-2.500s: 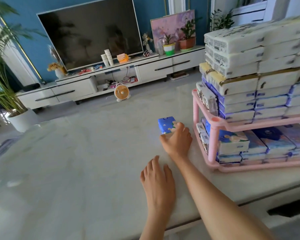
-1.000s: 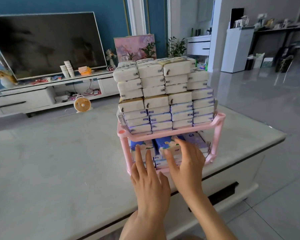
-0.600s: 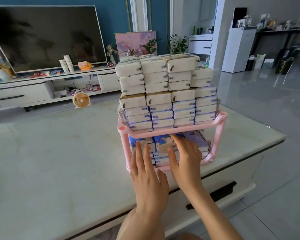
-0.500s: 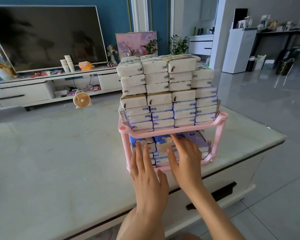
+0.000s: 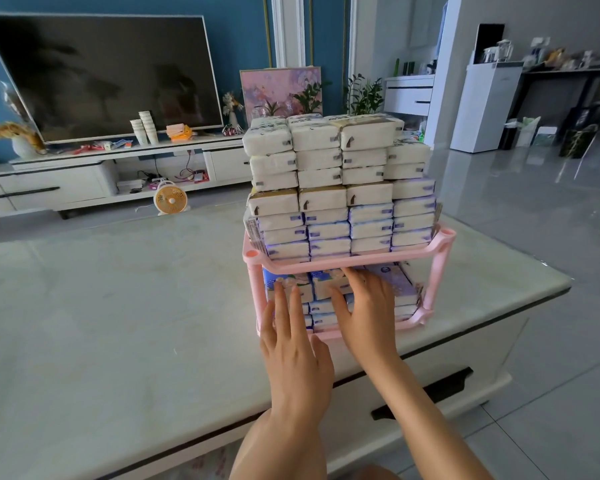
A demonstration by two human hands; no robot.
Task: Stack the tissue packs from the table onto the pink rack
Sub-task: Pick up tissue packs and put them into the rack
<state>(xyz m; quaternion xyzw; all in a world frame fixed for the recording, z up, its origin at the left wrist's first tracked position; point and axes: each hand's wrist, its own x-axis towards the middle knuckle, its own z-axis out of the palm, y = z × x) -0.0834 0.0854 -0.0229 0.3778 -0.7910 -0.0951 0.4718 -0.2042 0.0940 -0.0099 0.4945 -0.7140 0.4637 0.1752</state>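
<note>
The pink rack stands on the marble table near its right front corner. Its upper tier carries a tall stack of white tissue packs, several layers high. Blue-printed tissue packs fill the lower tier. My left hand lies flat with straight fingers, its tips touching the front of the lower-tier packs at the left. My right hand reaches into the lower tier, its straight fingers pressing on a blue pack on top of that pile. Neither hand grips anything.
The marble table stretches left of the rack; its right edge and front edge lie close to the rack. Beyond it are a TV console, a small orange fan on the floor, and a white cabinet at the right.
Earlier my right hand took a blue pack from the table and brought it to the rack's lower tier. Over the last second both hands stay at the lower tier, shifting only slightly.
</note>
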